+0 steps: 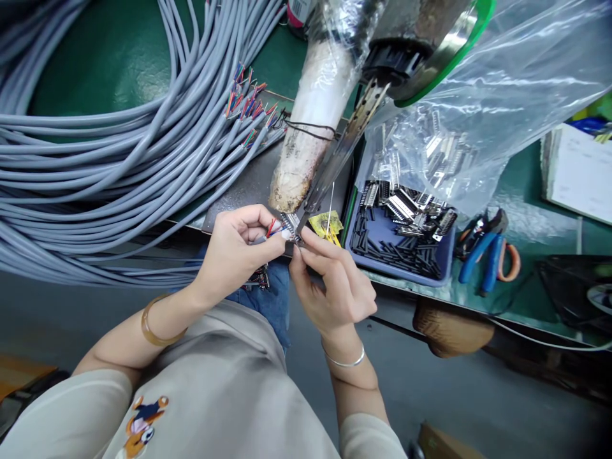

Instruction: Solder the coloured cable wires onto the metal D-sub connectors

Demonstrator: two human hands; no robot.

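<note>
My left hand (pixel 234 248) is closed around a cable end, with red and blue wires (pixel 271 227) showing between thumb and fingers. Just past those fingertips is a small metal pin connector (pixel 289 223). From the other side my right hand (pixel 332 274) pinches at the connector's edge; whether it grips the connector itself or a small part there is hidden by the fingers. The dark tip of a mounted soldering iron (pixel 342 150) reaches down to the connector. Close beside it hangs a plastic-wrapped white tube (pixel 310 108) with a scorched end.
Grey cables (pixel 143 159) with stripped coloured ends spread over the green table at left. A blue tray (pixel 449 271) holds metal connectors and short black sleeves, partly under a clear plastic bag (pixel 507 83). Blue-handled pliers (pixel 490 258) and a paper stack (pixel 581 169) lie at right.
</note>
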